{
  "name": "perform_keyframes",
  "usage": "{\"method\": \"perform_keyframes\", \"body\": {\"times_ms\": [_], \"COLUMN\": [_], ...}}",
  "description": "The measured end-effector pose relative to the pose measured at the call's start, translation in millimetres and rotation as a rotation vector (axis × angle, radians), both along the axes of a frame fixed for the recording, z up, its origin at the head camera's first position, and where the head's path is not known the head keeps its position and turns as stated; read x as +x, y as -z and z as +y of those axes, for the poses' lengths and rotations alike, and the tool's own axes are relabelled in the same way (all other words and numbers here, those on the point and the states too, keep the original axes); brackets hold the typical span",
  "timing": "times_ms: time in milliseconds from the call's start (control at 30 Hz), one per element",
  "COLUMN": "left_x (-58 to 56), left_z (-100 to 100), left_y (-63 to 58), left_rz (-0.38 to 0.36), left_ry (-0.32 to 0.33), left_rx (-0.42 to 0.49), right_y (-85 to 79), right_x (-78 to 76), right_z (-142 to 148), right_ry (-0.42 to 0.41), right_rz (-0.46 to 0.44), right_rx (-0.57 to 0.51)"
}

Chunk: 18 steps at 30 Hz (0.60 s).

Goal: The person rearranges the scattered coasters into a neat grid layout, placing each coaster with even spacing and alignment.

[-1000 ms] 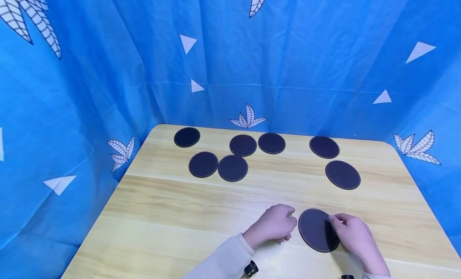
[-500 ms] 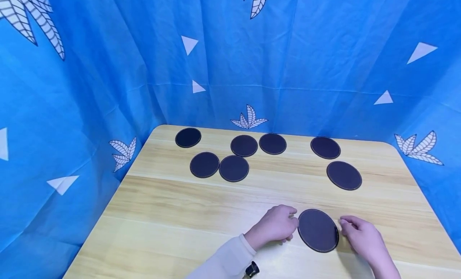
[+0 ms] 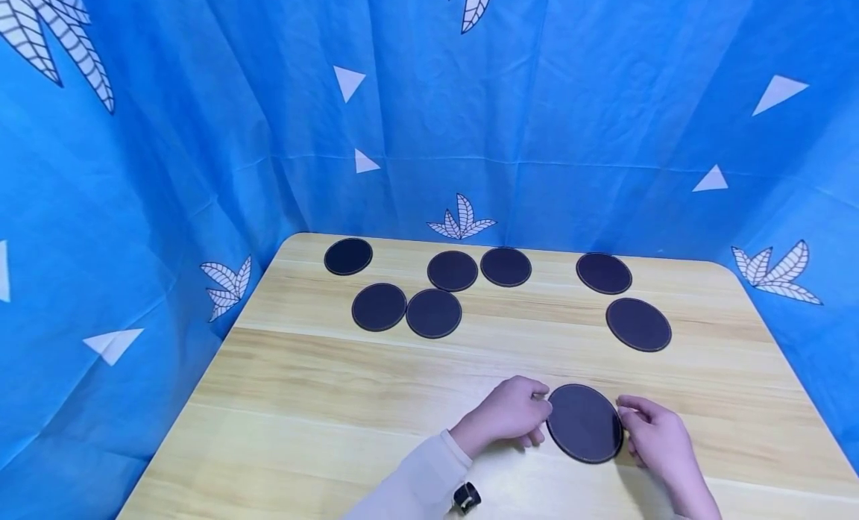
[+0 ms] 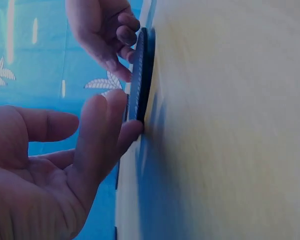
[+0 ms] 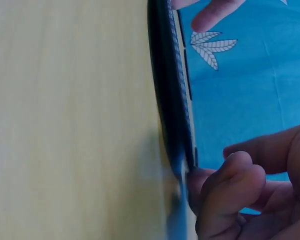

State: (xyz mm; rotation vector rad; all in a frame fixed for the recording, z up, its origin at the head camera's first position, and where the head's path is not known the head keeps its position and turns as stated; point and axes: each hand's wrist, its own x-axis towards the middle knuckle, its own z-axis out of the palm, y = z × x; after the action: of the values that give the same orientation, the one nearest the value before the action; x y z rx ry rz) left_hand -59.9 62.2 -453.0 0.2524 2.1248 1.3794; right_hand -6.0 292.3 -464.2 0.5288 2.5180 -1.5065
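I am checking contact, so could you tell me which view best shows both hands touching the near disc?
The head view: the left hand and right hand flank the whole near disc. Wrist views show only its edge and fingertips.

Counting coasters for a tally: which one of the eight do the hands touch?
The nearest coaster, alone at the front, with the left hand and right hand at its edges.

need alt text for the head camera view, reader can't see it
Two hands, the left hand and right hand, touch opposite edges of a dark round flat coaster on a light wooden table. Seven similar coasters lie farther back, before a blue leaf-patterned cloth backdrop.
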Motion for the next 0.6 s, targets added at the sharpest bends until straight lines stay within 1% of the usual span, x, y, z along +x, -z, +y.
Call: {"method": "perform_keyframes", "body": {"times_ms": [133, 200, 433, 600], "left_x": [-5.7, -7.6, -12.5, -16.0], "left_z": [-4.8, -6.6, -11.5, -12.9], "left_y": [8.1, 11.5, 14.0, 15.9], "left_rz": [-0.089, -0.11, -0.121, -0.12], "left_ry": [-0.01, -0.001, 0.016, 0.012], "left_rx": [0.104, 0.134, 0.226, 0.256], "right_y": [6.2, 8.5, 9.1, 8.5], "right_x": [-1.8, -2.8, -7.7, -9.8], "right_z": [-2.1, -2.8, -6.9, -10.7], "right_ry": [0.018, 0.029, 0.055, 0.071], "right_rz": [0.041, 0.054, 0.039, 0.045], "right_rx": [-0.058, -0.088, -0.229, -0.315]}}
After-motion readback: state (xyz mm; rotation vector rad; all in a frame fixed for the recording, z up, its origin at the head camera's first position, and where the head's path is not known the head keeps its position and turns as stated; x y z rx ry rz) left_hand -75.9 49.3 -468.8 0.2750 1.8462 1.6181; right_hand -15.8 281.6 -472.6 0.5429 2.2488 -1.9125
